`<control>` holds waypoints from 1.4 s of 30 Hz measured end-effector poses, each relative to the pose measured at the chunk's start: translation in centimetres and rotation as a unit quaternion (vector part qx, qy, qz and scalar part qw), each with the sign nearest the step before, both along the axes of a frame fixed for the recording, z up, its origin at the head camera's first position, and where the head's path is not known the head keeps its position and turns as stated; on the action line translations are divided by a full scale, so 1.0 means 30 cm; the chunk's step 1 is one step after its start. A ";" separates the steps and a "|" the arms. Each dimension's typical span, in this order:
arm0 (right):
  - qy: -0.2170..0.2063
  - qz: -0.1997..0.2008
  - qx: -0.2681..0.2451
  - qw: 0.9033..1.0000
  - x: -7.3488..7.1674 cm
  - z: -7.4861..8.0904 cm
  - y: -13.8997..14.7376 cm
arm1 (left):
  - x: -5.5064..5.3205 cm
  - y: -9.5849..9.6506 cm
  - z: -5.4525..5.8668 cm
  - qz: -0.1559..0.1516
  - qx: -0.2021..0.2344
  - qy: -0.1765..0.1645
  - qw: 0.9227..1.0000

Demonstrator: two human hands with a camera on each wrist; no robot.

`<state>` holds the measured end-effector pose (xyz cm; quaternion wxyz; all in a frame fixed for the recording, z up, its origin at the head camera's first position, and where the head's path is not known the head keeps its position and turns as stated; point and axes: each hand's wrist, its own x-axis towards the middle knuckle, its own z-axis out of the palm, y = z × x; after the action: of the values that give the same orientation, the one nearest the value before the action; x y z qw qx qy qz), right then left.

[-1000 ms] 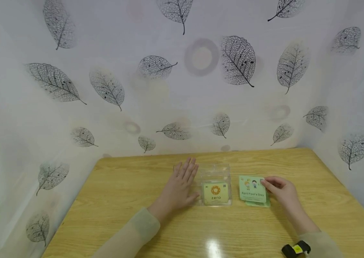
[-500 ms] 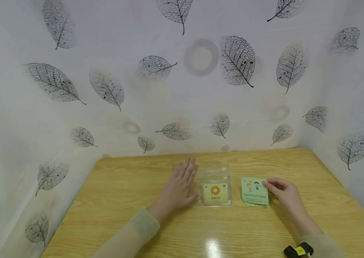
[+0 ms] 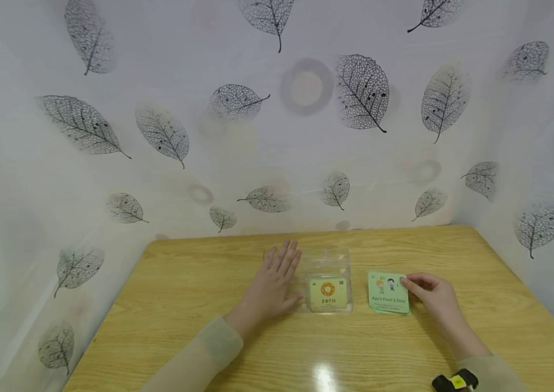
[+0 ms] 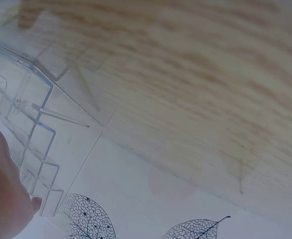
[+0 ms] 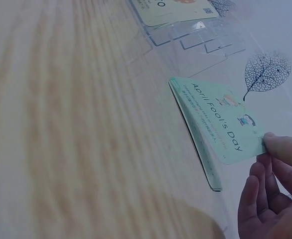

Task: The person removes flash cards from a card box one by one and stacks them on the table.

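- A black wrist strap with a yellow patch (image 3: 455, 380) is seen at the right cuff, nearest the viewer; soft, pale sleeves (image 3: 220, 340) are worn on both arms.
- The April Fool's Day card (image 3: 388, 294) is pinched by the right hand (image 3: 433, 294), thumb on the printed face, at its upper right corner. So the card lies just left of that hand, which is way nearer than the other one. No real long axis to speak of, it's pretty much square.
- In the right wrist view, that card is tilted, its gripped side raised off the green card stack (image 5: 212, 169) underneath. Thin, smooth stuff, rounded corners.
- Left of the cards, across a strip of bare counter (image 3: 306, 348), a clear plastic holder (image 3: 326, 264) is placed, all stepped edges; a yellow-green "zero" card (image 3: 328, 294) is held in it.
- The holder's left part is covered by the left hand (image 3: 274, 280), fingers straight, nothing gripped.
- Glossy wood grain all over, backed by a leaf-print sheet (image 3: 277, 152).
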<state>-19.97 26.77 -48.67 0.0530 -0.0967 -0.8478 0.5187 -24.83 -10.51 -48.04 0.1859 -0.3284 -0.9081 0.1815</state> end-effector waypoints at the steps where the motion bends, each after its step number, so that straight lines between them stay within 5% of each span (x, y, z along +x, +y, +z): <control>1: -0.001 -0.001 0.004 1.000 0.000 -0.002 0.000 | 0.000 0.000 0.000 0.000 0.000 0.000 1.000; 42: 0.009 -0.018 0.083 0.996 -0.035 -0.023 -0.005 | 0.003 0.002 0.010 0.005 -0.003 -0.011 1.000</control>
<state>-21.02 26.62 -49.36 0.0776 -0.1022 -0.8858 0.4460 -24.74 -10.46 -47.75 0.1742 -0.3268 -0.9111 0.1811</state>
